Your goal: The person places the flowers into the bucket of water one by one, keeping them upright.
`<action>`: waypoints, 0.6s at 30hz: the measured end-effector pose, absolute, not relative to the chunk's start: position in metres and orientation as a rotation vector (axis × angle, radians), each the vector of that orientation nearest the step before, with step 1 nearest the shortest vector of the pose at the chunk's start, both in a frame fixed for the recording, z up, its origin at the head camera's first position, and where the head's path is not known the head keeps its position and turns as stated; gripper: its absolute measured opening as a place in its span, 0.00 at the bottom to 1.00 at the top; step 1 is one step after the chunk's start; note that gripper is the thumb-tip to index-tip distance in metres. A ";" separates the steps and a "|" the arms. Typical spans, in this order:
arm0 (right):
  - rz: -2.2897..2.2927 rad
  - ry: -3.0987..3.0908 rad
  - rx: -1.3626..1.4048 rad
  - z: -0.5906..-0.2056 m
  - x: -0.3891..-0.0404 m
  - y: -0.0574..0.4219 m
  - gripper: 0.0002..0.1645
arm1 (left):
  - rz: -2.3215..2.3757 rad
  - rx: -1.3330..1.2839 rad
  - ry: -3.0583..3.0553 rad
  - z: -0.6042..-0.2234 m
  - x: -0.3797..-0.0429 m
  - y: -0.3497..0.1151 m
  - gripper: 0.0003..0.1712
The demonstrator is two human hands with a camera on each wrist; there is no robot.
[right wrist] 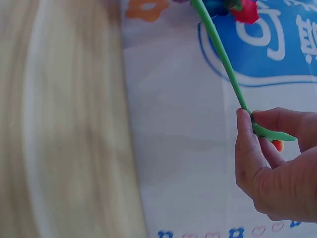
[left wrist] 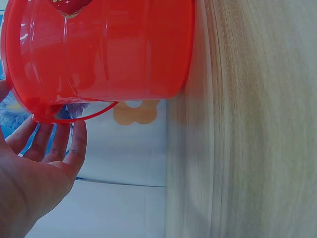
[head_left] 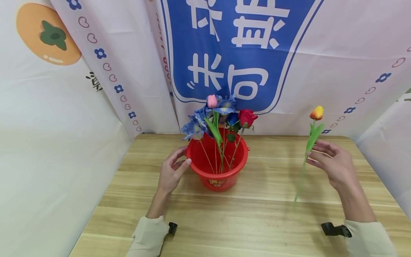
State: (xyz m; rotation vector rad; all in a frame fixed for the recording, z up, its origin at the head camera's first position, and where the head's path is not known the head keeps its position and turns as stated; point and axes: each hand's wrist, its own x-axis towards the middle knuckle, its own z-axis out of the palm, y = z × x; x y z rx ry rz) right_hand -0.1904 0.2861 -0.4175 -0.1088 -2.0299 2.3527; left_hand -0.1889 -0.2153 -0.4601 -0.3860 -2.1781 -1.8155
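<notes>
A red bucket (head_left: 221, 180) stands on the wooden table with several artificial flowers in it: blue irises (head_left: 193, 128), a pink tulip (head_left: 212, 101) and a red rose (head_left: 247, 118). My left hand (head_left: 172, 167) rests against the left side of its rim, fingers extended and thumb at the edge. In the left wrist view the fingertips touch near the thin red handle (left wrist: 99, 113). Off to the right, my right hand (head_left: 335, 162) pinches the stem of a yellow-orange tulip (head_left: 316, 113) just below its green leaf (right wrist: 275, 134). This tulip is upright, leaning slightly, its stem hanging toward the table.
Behind the wooden table (head_left: 257, 221) hangs a white printed cloth with a blue panel (head_left: 236, 53). More white cloth (head_left: 57, 142) closes off the left side. Black wrist-camera mounts (head_left: 335, 229) stick out by both sleeves.
</notes>
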 end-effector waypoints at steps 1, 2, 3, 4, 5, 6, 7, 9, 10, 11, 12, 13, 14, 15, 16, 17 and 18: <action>2.358 -2.012 -0.095 -0.415 -0.191 0.282 0.26 | -1.815 -0.386 -2.178 -0.460 -0.189 -0.215 0.28; 2.357 -2.000 -0.081 -0.411 -0.192 0.279 0.26 | -1.816 -0.386 -2.178 -0.460 -0.189 -0.215 0.28; 2.359 -1.983 -0.067 -0.408 -0.193 0.275 0.26 | -1.814 -0.387 -2.178 -0.460 -0.189 -0.216 0.28; 2.365 -1.966 -0.056 -0.406 -0.193 0.271 0.25 | -1.814 -0.388 -2.179 -0.460 -0.189 -0.216 0.28; 2.366 -1.951 -0.042 -0.403 -0.194 0.267 0.26 | -1.816 -0.388 -2.178 -0.460 -0.189 -0.216 0.28; 2.370 -1.930 -0.030 -0.400 -0.195 0.263 0.25 | -1.816 -0.387 -2.179 -0.460 -0.189 -0.216 0.28; 2.374 -1.913 -0.019 -0.397 -0.196 0.258 0.25 | -1.816 -0.385 -2.180 -0.460 -0.189 -0.215 0.28; 2.379 -1.879 0.006 -0.392 -0.198 0.250 0.25 | -1.817 -0.383 -2.181 -0.459 -0.189 -0.215 0.28; 2.378 -1.869 0.016 -0.390 -0.199 0.245 0.25 | -1.818 -0.380 -2.182 -0.459 -0.189 -0.215 0.28; 2.380 -1.856 0.026 -0.387 -0.200 0.241 0.25 | -1.819 -0.378 -2.182 -0.458 -0.189 -0.215 0.28; 2.385 -1.843 0.035 -0.385 -0.201 0.236 0.25 | -1.818 -0.377 -2.182 -0.458 -0.189 -0.215 0.28; 2.389 -1.836 0.043 -0.382 -0.202 0.232 0.25 | -1.820 -0.377 -2.181 -0.458 -0.189 -0.215 0.28; 2.394 -1.824 0.050 -0.380 -0.203 0.228 0.26 | -1.821 -0.377 -2.181 -0.458 -0.189 -0.215 0.28; 2.397 -1.817 0.055 -0.378 -0.203 0.224 0.26 | -1.821 -0.377 -2.181 -0.458 -0.189 -0.215 0.28; 2.401 -1.808 0.061 -0.375 -0.204 0.220 0.26 | -1.820 -0.377 -2.182 -0.458 -0.189 -0.215 0.28; 2.403 -1.801 0.067 -0.373 -0.205 0.217 0.26 | -1.821 -0.377 -2.182 -0.458 -0.189 -0.215 0.28; 2.404 -1.796 0.072 -0.371 -0.205 0.213 0.26 | -1.821 -0.378 -2.181 -0.458 -0.189 -0.215 0.28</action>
